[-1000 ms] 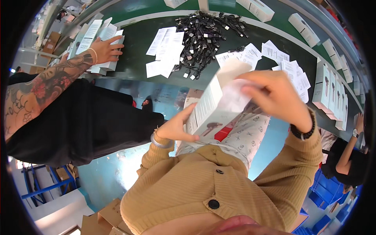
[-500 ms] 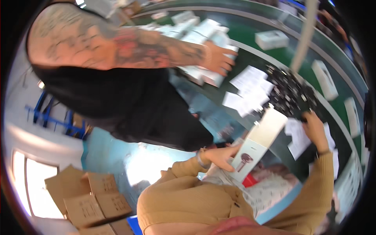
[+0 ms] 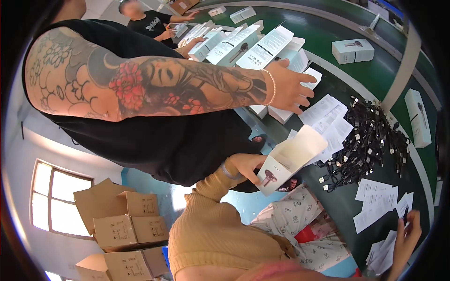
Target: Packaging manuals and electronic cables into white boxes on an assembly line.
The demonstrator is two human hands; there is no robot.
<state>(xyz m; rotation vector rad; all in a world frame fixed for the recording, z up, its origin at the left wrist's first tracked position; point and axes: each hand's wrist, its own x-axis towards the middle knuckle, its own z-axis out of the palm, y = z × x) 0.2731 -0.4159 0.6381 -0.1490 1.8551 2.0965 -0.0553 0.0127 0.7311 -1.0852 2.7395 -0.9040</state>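
Note:
My left hand [image 3: 247,167] grips a white carton [image 3: 276,174] with a dark hair-dryer-like device printed on it; its top stands open, flap raised. At the right edge of the bench, my right hand [image 3: 407,236] is closed, with a small black length of what looks like cable [image 3: 406,214] at its fingertips. Loose printed leaflets [image 3: 377,206] lie beside that hand, and another leaflet [image 3: 383,253] group lies just below. Between my hands and farther off is a heap of black USB cables [image 3: 368,140]. More leaflets [image 3: 328,122] lie to the left of the heap.
A co-worker's tattooed arm [image 3: 197,89] reaches across from the left above a row of white cartons [image 3: 265,49]. Another person [image 3: 149,23] stands farther back. Single cartons [image 3: 352,50] sit on the green conveyor [image 3: 309,28]. A post [image 3: 404,70] rises beside the heap. Brown boxes [image 3: 119,232] are stacked lower left.
My right hand has moved from the cable heap toward me, over to the leaflets. My left hand and the carton have shifted slightly left. The co-worker's hand has spread its fingers near the leaflets.

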